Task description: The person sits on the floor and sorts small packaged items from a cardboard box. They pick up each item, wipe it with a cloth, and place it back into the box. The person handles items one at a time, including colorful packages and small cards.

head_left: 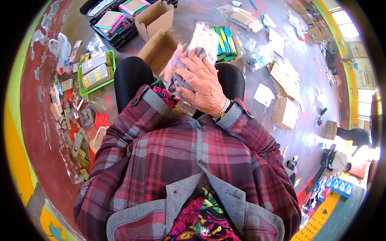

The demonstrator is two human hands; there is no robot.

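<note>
My right hand [203, 88], with bracelets at its wrist, lies over a crumpled grey cloth [181, 82], its fingers bent and pressed onto it. Behind the cloth, my left hand [173, 64] supports it from the other side; most of that hand is hidden. Whether anything is wrapped inside the cloth I cannot tell. Just past my fingertips is a white pack with pink print [204, 38]. Beside it stand green and blue packets [225, 42] in a cardboard box. An open brown cardboard box [159, 52] sits beyond my left hand, between my knees.
Left of my knee, a green basket [82, 86] holds grey and yellow packages. Small boxes and loose items [66, 104] litter the left floor. A black crate [120, 40] with colourful framed boards stands far left. Flattened cardboard [285, 78] and a brown box [285, 113] lie right.
</note>
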